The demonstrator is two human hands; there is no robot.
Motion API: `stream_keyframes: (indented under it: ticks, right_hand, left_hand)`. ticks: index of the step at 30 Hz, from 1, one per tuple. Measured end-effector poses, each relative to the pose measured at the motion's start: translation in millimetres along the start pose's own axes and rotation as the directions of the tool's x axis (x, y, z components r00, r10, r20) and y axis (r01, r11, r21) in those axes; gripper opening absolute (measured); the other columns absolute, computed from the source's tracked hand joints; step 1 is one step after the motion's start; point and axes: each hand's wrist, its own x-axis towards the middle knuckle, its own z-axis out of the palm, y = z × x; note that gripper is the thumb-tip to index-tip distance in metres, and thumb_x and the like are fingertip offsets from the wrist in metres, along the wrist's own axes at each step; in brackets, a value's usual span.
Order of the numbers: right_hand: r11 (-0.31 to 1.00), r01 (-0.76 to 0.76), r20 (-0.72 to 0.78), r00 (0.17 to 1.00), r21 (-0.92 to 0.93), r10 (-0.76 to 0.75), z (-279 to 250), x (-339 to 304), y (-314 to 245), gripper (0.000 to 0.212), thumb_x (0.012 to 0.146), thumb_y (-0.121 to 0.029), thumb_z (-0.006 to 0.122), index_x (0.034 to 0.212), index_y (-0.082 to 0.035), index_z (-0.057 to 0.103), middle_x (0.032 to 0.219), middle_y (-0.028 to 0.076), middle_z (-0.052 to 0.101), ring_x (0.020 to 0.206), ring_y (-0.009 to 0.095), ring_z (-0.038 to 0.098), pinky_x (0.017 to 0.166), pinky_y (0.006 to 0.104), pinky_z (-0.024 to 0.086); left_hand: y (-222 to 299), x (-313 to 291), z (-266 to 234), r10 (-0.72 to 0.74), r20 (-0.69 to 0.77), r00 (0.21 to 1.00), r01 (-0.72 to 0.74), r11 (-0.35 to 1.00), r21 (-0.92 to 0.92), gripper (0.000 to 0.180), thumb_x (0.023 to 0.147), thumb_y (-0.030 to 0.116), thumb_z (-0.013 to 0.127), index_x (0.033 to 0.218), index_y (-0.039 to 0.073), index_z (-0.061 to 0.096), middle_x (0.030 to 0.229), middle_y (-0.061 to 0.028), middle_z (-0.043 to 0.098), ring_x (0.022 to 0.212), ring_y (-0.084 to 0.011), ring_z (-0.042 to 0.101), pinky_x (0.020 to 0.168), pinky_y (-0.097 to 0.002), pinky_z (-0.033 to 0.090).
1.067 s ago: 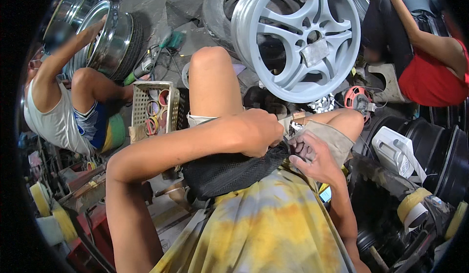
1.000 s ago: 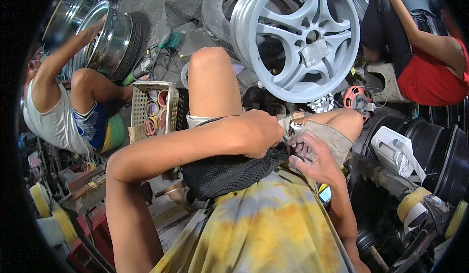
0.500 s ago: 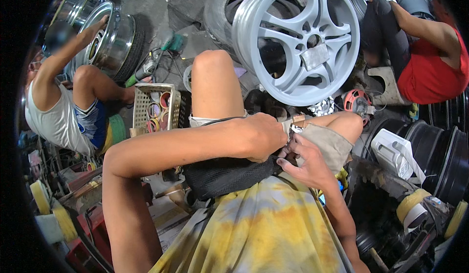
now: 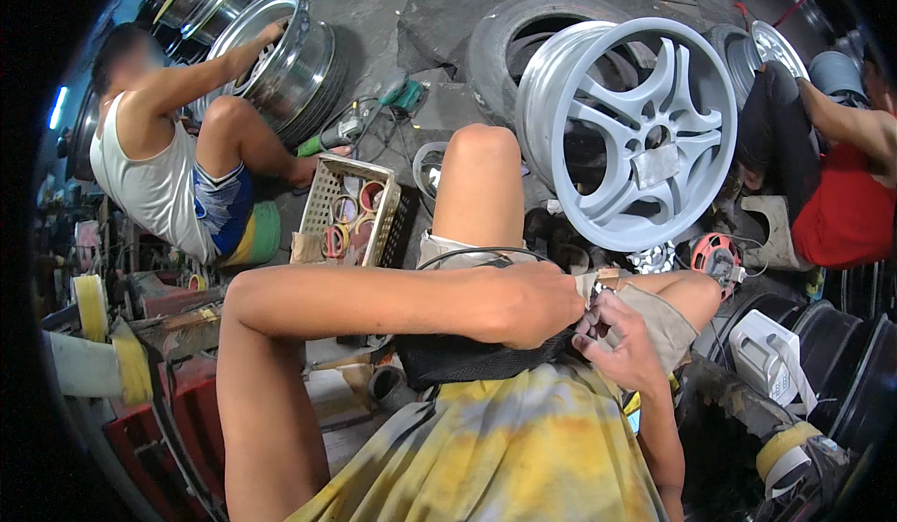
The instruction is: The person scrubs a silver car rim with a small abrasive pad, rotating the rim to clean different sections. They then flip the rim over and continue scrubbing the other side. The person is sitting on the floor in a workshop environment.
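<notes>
My left hand [image 4: 537, 305] reaches across my lap, its back turned up and its fingers curled out of sight. Its tips meet my right hand [image 4: 623, 337], whose thumb and fingers are pinched together. What they grip between them is too small and hidden to name. A small brown and whitish piece [image 4: 607, 274] shows just beyond the fingertips, over my beige shorts [image 4: 659, 328]. Under my left wrist lies a black mesh pouch [image 4: 453, 358]. Past my knees a grey spoked wheel rim [image 4: 598, 206] leans against a tyre [image 4: 495, 45], with a grey square sheet [image 4: 657, 166] on its spokes.
A cream basket [image 4: 322, 190] of tape rolls stands left of my knee, a green power tool [image 4: 402, 97] behind it. One person [image 4: 154, 176] sits left, touching a chrome rim [image 4: 299, 64]; another in red [image 4: 846, 204] sits right, near a white plastic device [image 4: 764, 354] and dark rims [image 4: 841, 372].
The whole view has shifted, so the wheel, basket and both people appear lower and mostly further right. My hands stay together at my lap in much the same pose.
</notes>
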Motion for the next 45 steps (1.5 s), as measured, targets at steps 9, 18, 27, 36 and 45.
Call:
stream_keyframes:
  ticks: [9, 18, 27, 36, 45]
  right_hand:
    - [0.998, -0.063, 0.023, 0.998, -0.018, 0.064, -3.2, -2.0, 7.9, 0.012, 0.073, -0.005, 0.070, 0.074, 0.000, 0.060, 0.074, 0.006, 0.051, 0.066, 0.016, 0.050, 0.061, 0.0287, 0.041]
    - [0.999, 0.032, 0.123, 0.992, -0.028, -0.028, -7.6, 15.1, 12.4, 0.013, 0.068, -0.004, 0.070, 0.070, 0.001, 0.058, 0.070, 0.006, 0.051, 0.064, 0.015, 0.050, 0.059, 0.0284, 0.040]
    - [1.000, -0.008, 0.182, 0.983, 0.008, 0.006, -1.1, 19.4, 4.0, 0.010, 0.067, -0.005, 0.072, 0.071, 0.000, 0.064, 0.069, 0.003, 0.051, 0.063, 0.012, 0.050, 0.058, 0.0267, 0.041]
    - [0.983, 0.160, 0.173, 0.975, -0.091, -0.143, -11.0, 16.5, -9.8, 0.012, 0.070, -0.007, 0.071, 0.078, -0.002, 0.063, 0.073, 0.009, 0.055, 0.066, 0.022, 0.055, 0.061, 0.0334, 0.044]
    - [0.942, 0.235, 0.218, 0.959, -0.241, -0.184, -1.1, 11.7, -43.6, 0.025, 0.071, -0.012, 0.075, 0.094, -0.004, 0.069, 0.083, 0.010, 0.055, 0.081, 0.026, 0.057, 0.072, 0.0370, 0.045]
  left_hand:
    - [27.5, -78.4, 39.7, -0.087, -0.132, 0.987, 0.092, 0.995, 0.031, 0.010, 0.071, 0.006, 0.064, 0.073, -0.003, 0.068, 0.081, -0.0215, 0.068, 0.081, -0.0369, 0.069, 0.065, -0.0433, 0.057]
    - [48.1, -131.2, 86.0, -0.367, -0.187, 0.911, 0.370, 0.929, -0.022, 0.008, 0.073, 0.009, 0.066, 0.069, 0.002, 0.068, 0.069, -0.0156, 0.068, 0.069, -0.0341, 0.069, 0.059, -0.0429, 0.054]
    - [46.7, -149.0, 159.0, -0.638, -0.278, 0.719, 0.608, 0.770, -0.194, 0.010, 0.074, 0.007, 0.063, 0.072, -0.001, 0.068, 0.072, -0.0197, 0.067, 0.071, -0.0381, 0.069, 0.064, -0.0466, 0.055]
    - [13.8, -172.6, 138.6, -0.730, 0.052, 0.681, 0.706, 0.637, -0.309, 0.024, 0.072, 0.027, 0.077, 0.084, 0.006, 0.076, 0.080, -0.0179, 0.071, 0.081, -0.0348, 0.070, 0.078, -0.0428, 0.056]
    - [34.3, -137.4, 39.6, -0.657, -0.216, 0.722, 0.479, 0.700, -0.529, 0.039, 0.079, 0.033, 0.078, 0.087, -0.002, 0.064, 0.084, -0.0165, 0.064, 0.083, -0.0319, 0.066, 0.073, -0.0403, 0.052]
